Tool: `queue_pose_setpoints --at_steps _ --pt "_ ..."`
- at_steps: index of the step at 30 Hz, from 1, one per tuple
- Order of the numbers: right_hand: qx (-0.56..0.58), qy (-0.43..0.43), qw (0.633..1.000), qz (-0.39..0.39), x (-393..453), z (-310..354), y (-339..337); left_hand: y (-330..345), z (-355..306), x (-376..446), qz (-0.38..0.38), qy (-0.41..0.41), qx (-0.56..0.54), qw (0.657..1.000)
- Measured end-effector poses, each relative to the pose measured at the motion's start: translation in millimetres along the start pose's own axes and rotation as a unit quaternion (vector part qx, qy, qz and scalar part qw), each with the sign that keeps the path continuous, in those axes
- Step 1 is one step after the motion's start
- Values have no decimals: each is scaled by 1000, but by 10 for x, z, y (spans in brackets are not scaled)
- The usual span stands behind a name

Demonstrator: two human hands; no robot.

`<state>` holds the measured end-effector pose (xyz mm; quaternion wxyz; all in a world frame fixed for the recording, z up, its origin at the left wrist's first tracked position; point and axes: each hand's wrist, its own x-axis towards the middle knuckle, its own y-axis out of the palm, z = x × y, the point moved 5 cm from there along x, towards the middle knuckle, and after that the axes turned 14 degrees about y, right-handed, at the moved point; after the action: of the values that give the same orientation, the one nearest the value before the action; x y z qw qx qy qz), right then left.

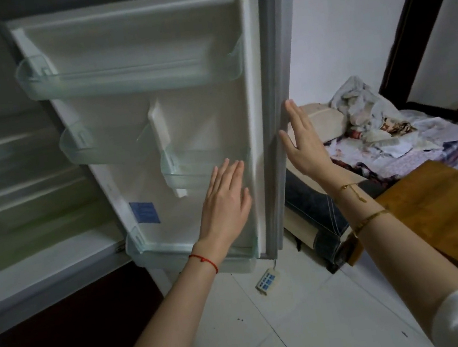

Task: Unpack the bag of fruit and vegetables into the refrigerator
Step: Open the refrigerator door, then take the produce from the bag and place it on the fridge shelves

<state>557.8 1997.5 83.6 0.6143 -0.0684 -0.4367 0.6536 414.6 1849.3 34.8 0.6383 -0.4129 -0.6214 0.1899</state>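
Observation:
The refrigerator door [140, 145] stands open in front of me, its white inner face holding several clear door bins [130, 75] with nothing in them. The fridge interior [15, 181] with its shelves shows blurred at the left. My left hand [226, 200] is flat with fingers together, over the lower inner panel of the door. My right hand [304, 138] is flat and open beside the door's grey outer edge [280, 124]. Neither hand holds anything. No bag, fruit or vegetables are in view.
A wooden table [448, 215] juts in at the right near my right forearm. Behind it a bed [389, 137] carries heaped cloth. A small white and blue plug strip [267, 280] lies on the white tiled floor under the door.

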Motion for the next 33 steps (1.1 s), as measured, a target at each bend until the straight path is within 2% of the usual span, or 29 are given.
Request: queue_pose_setpoints --at_steps 6,10,23,33 --pt "14 -20 1000 -19 -284 116 -51 -251 -20 -194 -32 -46 -4 998" --pt "18 -38 999 -1 -611 242 -58 -506 -14 -453 -51 -87 -6 995" --pt "30 -128 977 167 -1885 811 284 -1336 -204 -2041 -13 -221 43 974" --pt "62 -171 938 294 -2639 1296 860 -1919 -383 -3366 -29 -365 90 926"
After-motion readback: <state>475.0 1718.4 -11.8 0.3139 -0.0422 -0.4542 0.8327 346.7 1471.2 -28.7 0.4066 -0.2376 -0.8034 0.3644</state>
